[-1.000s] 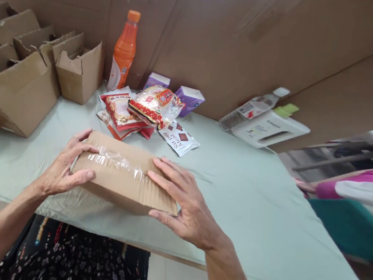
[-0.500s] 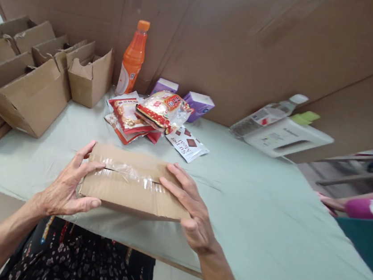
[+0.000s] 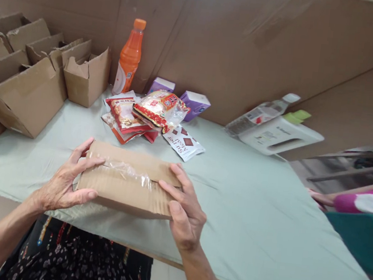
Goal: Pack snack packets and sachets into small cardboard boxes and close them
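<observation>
A closed cardboard box (image 3: 123,191) lies near the front edge of the table, with clear tape along the seam of its top flaps. My left hand (image 3: 67,178) grips its left end, fingers at the far corner and on the top, thumb along the near side. At the right end, my right hand (image 3: 187,207) has its fingers on the top flaps and its thumb at the near corner. Beyond the box lie a red snack packet (image 3: 125,114), a clear and red food bag (image 3: 159,110) and a white "Super Meal" sachet (image 3: 183,144).
Several open cardboard boxes (image 3: 26,97) stand at the left. An orange drink bottle (image 3: 129,57) and two purple cartons (image 3: 195,105) are by the cardboard wall. A clear bottle (image 3: 260,114) and a white jug (image 3: 279,135) are at the back right. Another person's sleeve (image 3: 351,201) shows far right.
My right thumb has moved in against the box's near right corner, and the right hand has closed in on that end. My left hand stays at the left end. The view has shifted slightly.
</observation>
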Demonstrator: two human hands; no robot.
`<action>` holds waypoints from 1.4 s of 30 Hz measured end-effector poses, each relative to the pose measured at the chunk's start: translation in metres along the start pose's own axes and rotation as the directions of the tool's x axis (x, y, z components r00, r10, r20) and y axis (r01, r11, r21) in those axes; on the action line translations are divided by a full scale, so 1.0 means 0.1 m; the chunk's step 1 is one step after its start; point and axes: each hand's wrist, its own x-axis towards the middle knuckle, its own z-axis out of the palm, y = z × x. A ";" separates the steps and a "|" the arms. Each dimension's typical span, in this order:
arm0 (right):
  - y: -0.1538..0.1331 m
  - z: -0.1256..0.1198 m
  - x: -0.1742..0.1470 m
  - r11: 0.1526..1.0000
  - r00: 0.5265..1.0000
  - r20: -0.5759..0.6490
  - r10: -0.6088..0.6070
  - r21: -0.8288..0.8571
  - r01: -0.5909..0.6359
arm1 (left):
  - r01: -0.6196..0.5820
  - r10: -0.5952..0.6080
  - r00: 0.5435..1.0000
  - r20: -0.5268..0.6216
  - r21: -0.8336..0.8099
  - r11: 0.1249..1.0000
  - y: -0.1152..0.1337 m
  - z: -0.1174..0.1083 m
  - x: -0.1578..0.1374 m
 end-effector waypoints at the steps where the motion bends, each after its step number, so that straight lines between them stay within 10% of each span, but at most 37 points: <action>1: -0.01 0.02 -0.02 1.000 0.999 -0.023 0.025 -0.003 -0.025 | 0.002 -0.002 1.000 0.004 -0.013 1.000 -0.01 0.00 0.01; 23: -0.03 0.07 -0.19 0.967 0.977 -0.013 0.212 0.145 -0.207 | -0.045 0.046 0.987 -0.156 0.009 0.999 -0.11 0.10 -0.15; 42: -0.21 0.32 -0.07 0.987 0.987 0.103 0.127 0.089 -0.137 | 0.066 -0.049 0.968 -0.246 0.062 0.996 -0.04 -0.14 -0.57</action>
